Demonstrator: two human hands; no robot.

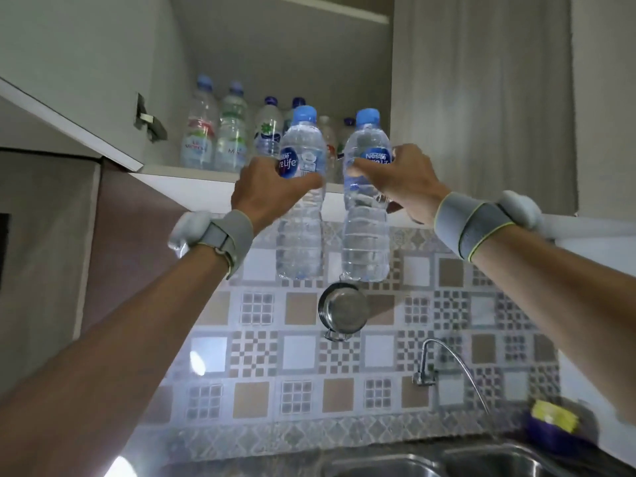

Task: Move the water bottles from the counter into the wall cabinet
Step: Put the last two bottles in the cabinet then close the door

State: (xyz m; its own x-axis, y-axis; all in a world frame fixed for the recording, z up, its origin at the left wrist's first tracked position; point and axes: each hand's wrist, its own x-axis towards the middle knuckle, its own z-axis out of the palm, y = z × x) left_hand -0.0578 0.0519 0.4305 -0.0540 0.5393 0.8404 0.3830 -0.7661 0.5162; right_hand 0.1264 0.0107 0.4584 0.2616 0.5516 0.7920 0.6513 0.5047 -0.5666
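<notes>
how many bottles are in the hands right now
2: one bottle in the left hand, one bottle in the right hand, both upright below the cabinet shelf.

both arms raised, left hand (265, 191) and right hand (407, 182) clenched, wrists strapped

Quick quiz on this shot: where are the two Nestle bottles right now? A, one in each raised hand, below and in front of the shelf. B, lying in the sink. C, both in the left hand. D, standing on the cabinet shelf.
A: the left hand grips one Nestle bottle and the right hand grips the other Nestle bottle, both upright in front of the cabinet shelf.
</notes>
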